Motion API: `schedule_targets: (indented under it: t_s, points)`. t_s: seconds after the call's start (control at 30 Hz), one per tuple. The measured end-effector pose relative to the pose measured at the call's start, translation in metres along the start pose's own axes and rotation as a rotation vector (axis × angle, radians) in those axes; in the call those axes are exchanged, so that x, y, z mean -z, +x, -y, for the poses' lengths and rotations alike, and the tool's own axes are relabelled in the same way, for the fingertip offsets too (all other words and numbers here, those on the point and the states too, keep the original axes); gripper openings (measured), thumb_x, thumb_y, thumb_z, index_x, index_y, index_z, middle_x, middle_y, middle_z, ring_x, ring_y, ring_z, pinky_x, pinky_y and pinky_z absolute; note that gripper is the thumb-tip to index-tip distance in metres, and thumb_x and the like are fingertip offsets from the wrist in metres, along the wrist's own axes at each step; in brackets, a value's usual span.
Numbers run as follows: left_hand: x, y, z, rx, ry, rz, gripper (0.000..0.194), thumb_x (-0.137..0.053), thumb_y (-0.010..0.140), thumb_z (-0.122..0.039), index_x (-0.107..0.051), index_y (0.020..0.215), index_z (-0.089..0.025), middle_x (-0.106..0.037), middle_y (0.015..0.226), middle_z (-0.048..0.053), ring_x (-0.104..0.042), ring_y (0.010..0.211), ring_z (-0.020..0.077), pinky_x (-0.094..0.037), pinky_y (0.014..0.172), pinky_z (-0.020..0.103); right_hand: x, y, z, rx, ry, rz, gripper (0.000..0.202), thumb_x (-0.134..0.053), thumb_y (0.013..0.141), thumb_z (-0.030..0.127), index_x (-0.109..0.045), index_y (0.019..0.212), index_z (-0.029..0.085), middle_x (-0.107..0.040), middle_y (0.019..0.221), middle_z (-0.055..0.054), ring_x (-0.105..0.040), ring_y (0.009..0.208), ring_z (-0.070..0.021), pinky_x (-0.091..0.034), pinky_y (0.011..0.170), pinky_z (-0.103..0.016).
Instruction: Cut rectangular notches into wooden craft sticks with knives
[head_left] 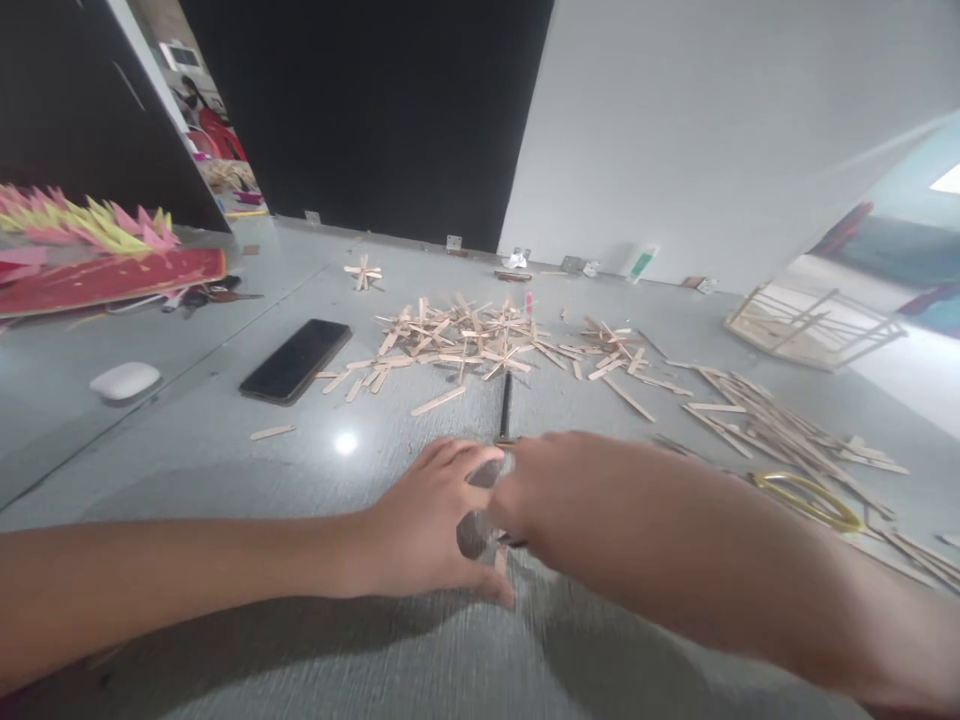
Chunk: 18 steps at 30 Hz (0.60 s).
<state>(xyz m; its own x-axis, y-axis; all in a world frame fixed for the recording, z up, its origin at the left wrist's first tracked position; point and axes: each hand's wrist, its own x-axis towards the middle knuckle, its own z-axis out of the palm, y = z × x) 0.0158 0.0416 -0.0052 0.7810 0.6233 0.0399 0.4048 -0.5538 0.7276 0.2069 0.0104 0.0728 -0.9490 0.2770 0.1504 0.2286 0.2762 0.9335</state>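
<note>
My left hand (pixel 435 525) is low over the grey surface, its fingers spread in a curve and the thumb apart from them. Between its thumb and fingers, part of a pale wooden stick (pixel 501 560) shows by the thumb tip. My right hand (pixel 517 490) reaches in from the right and is closed, back turned up. A small dark piece (pixel 513 540) pokes out under it, but what the fingers hold is hidden. Just beyond both hands lies a thin black bar (pixel 506 405), pointing away from me.
Farther off is a loose heap of short wooden sticks (pixel 469 335). To the left lie a phone (pixel 296 360) and a white case (pixel 125 380). Yellow-handled scissors (pixel 806 500) and longer sticks (pixel 787 425) lie right, before a stick frame (pixel 817 325). A star-shaped stick piece (pixel 363 273) stands behind.
</note>
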Motion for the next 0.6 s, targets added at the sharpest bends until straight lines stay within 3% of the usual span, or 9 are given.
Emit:
schedule_targets:
  t_s: [0.07, 0.13, 0.23, 0.3, 0.37, 0.47, 0.6]
  points:
    - [0.001, 0.001, 0.001, 0.003, 0.06, 0.021, 0.079, -0.086, 0.07, -0.074, -0.072, 0.136, -0.033, -0.045, 0.163, 0.011, -0.031, 0.15, 0.0476, -0.028, 0.12, 0.07, 0.02, -0.021, -0.011, -0.024, 0.235, 0.084, 0.036, -0.047, 0.095, 0.008, -0.076, 0.076, 0.017, -0.044, 0.042, 0.013, -0.041, 0.038, -0.0073, -0.049, 0.054, -0.022]
    - [0.001, 0.001, 0.002, 0.017, 0.09, 0.033, 0.088, -0.085, 0.068, -0.078, -0.069, 0.141, -0.032, -0.044, 0.164, 0.013, -0.03, 0.15, 0.0489, -0.029, 0.118, 0.072, 0.036, -0.037, -0.016, -0.153, 0.638, 0.265, 0.024, -0.063, 0.084, 0.003, -0.072, 0.078, 0.024, -0.054, 0.05, 0.011, -0.052, 0.04, -0.0091, -0.036, 0.043, -0.021]
    - [0.001, 0.0, 0.004, 0.023, 0.097, 0.061, 0.093, -0.081, 0.069, -0.082, -0.064, 0.146, -0.034, -0.041, 0.166, 0.013, -0.028, 0.151, 0.0499, -0.029, 0.117, 0.073, 0.048, -0.05, -0.009, -0.372, 1.144, 0.58, 0.032, -0.071, 0.074, -0.001, -0.07, 0.093, 0.025, -0.067, 0.069, 0.007, -0.064, 0.051, -0.0128, -0.035, 0.048, -0.027]
    - [0.002, -0.001, 0.005, 0.021, 0.104, 0.075, 0.095, -0.079, 0.07, -0.083, -0.06, 0.15, -0.035, -0.039, 0.168, 0.013, -0.026, 0.152, 0.0502, -0.028, 0.117, 0.074, 0.05, -0.057, -0.001, -0.39, 1.207, 0.659, 0.038, -0.07, 0.074, -0.004, -0.068, 0.098, 0.025, -0.069, 0.076, 0.005, -0.066, 0.057, -0.015, -0.035, 0.053, -0.03]
    - [0.004, -0.001, 0.003, 0.022, 0.11, 0.078, 0.097, -0.079, 0.071, -0.083, -0.059, 0.152, -0.034, -0.038, 0.169, 0.013, -0.027, 0.152, 0.05, -0.027, 0.118, 0.074, 0.051, -0.065, 0.005, -0.401, 1.206, 0.624, 0.031, -0.066, 0.083, -0.002, -0.067, 0.099, 0.024, -0.069, 0.077, 0.004, -0.065, 0.057, -0.0152, -0.033, 0.053, -0.032]
    - [0.007, 0.0, -0.002, 0.048, 0.115, 0.107, 0.101, -0.08, 0.069, -0.083, -0.057, 0.153, -0.032, -0.037, 0.17, 0.014, -0.025, 0.154, 0.0498, -0.026, 0.119, 0.075, 0.052, -0.081, 0.011, -0.532, 1.19, 0.495, 0.018, -0.053, 0.105, 0.014, -0.067, 0.11, 0.024, -0.07, 0.079, 0.002, -0.068, 0.06, -0.0156, -0.036, 0.054, -0.032]
    - [0.009, 0.001, -0.005, 0.08, 0.083, 0.129, 0.105, -0.088, 0.065, -0.074, -0.056, 0.151, -0.023, -0.04, 0.167, 0.018, -0.027, 0.155, 0.0473, -0.025, 0.123, 0.071, 0.043, -0.1, 0.017, -0.744, 1.078, 0.407, 0.029, -0.046, 0.109, 0.024, -0.064, 0.131, 0.025, -0.077, 0.092, -0.003, -0.074, 0.068, -0.0178, -0.048, 0.058, -0.028]
